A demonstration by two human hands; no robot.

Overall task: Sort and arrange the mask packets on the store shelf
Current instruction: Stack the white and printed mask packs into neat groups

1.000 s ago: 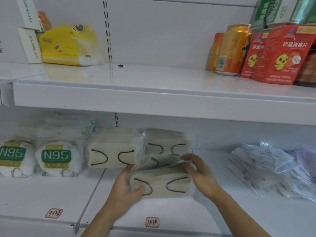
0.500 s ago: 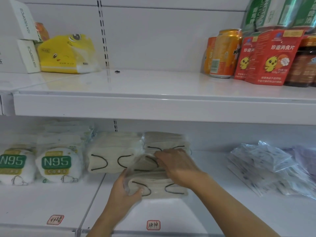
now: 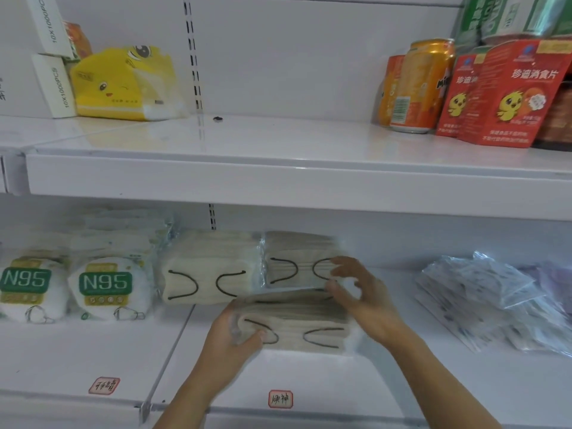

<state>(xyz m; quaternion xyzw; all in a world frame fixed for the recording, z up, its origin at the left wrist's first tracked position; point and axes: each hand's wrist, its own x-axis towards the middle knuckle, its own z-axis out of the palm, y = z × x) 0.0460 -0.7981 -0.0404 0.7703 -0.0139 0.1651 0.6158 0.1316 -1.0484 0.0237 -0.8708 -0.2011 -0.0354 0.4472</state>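
Three beige mask packets with black ear loops sit on the lower shelf [image 3: 309,379]. One stands at the back left [image 3: 210,270], one at the back right [image 3: 294,264], and one lies in front [image 3: 303,323]. My left hand [image 3: 235,335] grips the left end of the front packet, thumb on its face. My right hand [image 3: 362,292] pinches the lower right corner of the back right packet with curled fingers. Two white N95 packets [image 3: 108,283] [image 3: 28,283] stand further left, with more stacked behind them.
A loose pile of clear-wrapped mask packets [image 3: 483,292] lies to the right on the same shelf. The upper shelf [image 3: 278,187] overhangs close above and carries orange cans [image 3: 418,85], red boxes [image 3: 510,91] and a yellow tissue pack [image 3: 123,85]. Price labels [image 3: 280,398] mark the front edge.
My right hand moved from the top of the front packet to the corner of the back right packet, which now stands more upright. My left hand still grips the front packet.
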